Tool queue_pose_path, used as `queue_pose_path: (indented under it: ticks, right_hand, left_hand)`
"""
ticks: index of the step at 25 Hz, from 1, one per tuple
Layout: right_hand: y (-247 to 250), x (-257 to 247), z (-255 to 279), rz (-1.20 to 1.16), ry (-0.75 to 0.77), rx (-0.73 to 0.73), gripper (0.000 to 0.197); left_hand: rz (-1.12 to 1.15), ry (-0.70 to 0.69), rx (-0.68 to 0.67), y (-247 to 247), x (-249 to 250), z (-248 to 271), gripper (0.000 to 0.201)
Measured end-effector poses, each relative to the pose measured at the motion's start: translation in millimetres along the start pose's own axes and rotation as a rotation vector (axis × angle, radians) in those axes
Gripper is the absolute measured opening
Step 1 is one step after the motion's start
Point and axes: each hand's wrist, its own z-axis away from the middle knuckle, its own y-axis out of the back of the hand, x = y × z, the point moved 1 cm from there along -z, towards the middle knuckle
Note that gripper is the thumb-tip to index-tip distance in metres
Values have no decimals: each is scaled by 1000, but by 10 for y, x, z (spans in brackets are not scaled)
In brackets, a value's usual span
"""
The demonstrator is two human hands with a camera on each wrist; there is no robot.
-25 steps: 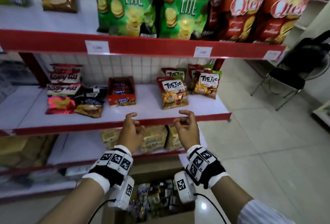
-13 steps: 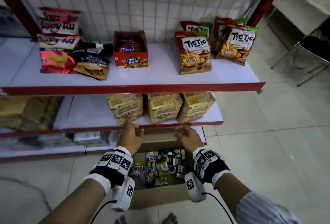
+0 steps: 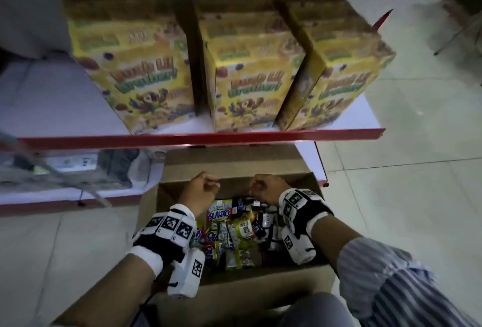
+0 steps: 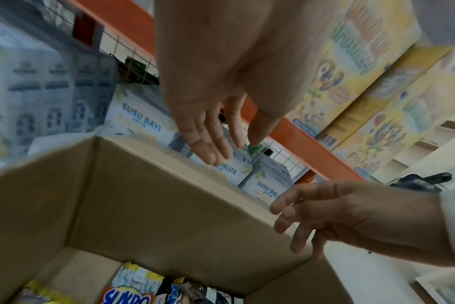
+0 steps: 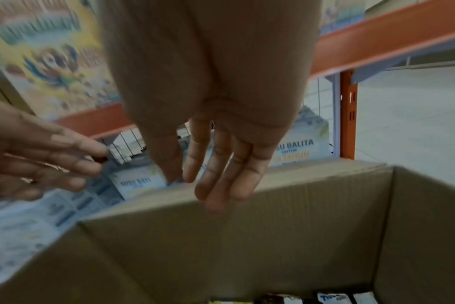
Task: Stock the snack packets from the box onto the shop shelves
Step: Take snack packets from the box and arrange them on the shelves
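Observation:
An open cardboard box stands on the floor in front of the shelves, filled with several mixed snack packets, among them a yellow Sukro packet. My left hand and right hand hover side by side over the box's far end, above the packets. In the left wrist view the left hand has relaxed, nearly straight fingers and holds nothing. The right wrist view shows the right hand just as loose and empty, level with the box's far wall.
Three yellow cereal cartons stand on the red-edged shelf right above the box. White milk cartons fill the bottom shelf behind it. Pale tiled floor lies to the right.
The head view has tipped down from the upper shelves to the box. Both hands have dropped from the middle shelf's edge to just over the box, still empty.

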Motion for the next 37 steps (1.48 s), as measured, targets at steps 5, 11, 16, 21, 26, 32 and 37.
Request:
queue_pose_path:
  ticks: [5, 11, 16, 21, 26, 32, 37]
  right_hand:
    - [-728, 690, -893, 287, -11, -154, 30]
    - [-1593, 1234, -1544, 528, -43, -315, 47]
    - [-1982, 1370, -1606, 683, -33, -326, 49]
    - [-1491, 1156, -1217, 453, 49, -228, 33]
    - [-712, 756, -430, -210, 296, 184, 28]
    - [-629, 435, 187, -232, 602, 241, 30]
    - [-645, 493, 116, -760, 361, 366, 51]
  left_hand:
    - [-111, -21, -174, -400, -582, -591, 22]
    - [-123, -76, -80, -548, -1028, -914, 22]
    - [-122, -40, -51, -594, -1239, -878, 31]
    - [-172, -13, -39, -561, -1261, -701, 36]
    - [-26, 193, -304, -529, -985, -398, 76]
    - [713, -14, -321, -516, -581, -215, 31]
    - [751, -160, -351, -464, -615, -184, 28]
